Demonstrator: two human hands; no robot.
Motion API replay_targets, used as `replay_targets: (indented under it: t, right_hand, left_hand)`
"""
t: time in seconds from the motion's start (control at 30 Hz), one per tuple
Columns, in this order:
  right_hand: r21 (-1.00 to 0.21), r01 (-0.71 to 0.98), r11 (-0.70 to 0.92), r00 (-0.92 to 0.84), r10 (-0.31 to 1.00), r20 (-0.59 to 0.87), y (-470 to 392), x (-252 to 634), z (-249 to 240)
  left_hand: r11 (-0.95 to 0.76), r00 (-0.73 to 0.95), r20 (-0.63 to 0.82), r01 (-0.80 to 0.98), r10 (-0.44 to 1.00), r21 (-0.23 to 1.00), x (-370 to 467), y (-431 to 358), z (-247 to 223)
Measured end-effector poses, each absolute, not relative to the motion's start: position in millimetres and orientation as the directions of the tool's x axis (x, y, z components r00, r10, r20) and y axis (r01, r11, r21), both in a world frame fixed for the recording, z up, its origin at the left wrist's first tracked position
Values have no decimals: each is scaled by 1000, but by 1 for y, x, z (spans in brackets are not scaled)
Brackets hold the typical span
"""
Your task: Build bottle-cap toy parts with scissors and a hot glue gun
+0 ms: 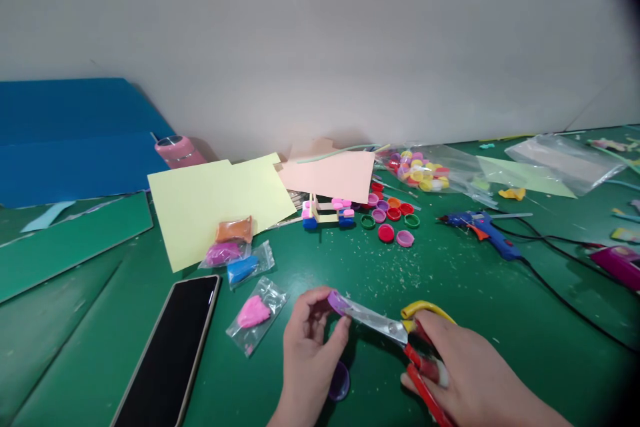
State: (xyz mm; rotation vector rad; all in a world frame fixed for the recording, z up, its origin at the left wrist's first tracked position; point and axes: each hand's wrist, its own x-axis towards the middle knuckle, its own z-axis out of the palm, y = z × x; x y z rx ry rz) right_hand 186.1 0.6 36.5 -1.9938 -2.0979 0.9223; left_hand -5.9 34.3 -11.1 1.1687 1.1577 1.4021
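Between the thumb and fingers of my left hand (313,340) is a small purple bottle cap (339,302). My right hand (465,360) grips a pair of scissors (377,323) by red and yellow handles, and the blade tips touch the cap. Another purple cap (340,381) lies on the table just beside my left hand. Farther back stands a small craft model (327,213) of wooden sticks with pink and blue pieces. To its right, several coloured caps (386,233) are spread about.
Left of my hands are a phone (173,347), a bag of pink clay (254,313) and more clay bags (243,269). A blue glue gun (483,229) with its cord lies at right. Yellow paper (200,193) and a bag of caps (420,170) are near the white partition (320,47).
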Motion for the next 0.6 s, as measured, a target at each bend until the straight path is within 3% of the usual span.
replay_targets:
  t: [0.2,0.6]
  right_hand:
    - [-505,863,-28,-152,938,-312,2,193,24]
    - [-500,865,-34,-164,924,-345,2,186,39]
  left_hand:
    - [-278,-122,282,55,952,959,-4,33,-16]
    - [-268,-127,276,78,953,960,-4,33,-20]
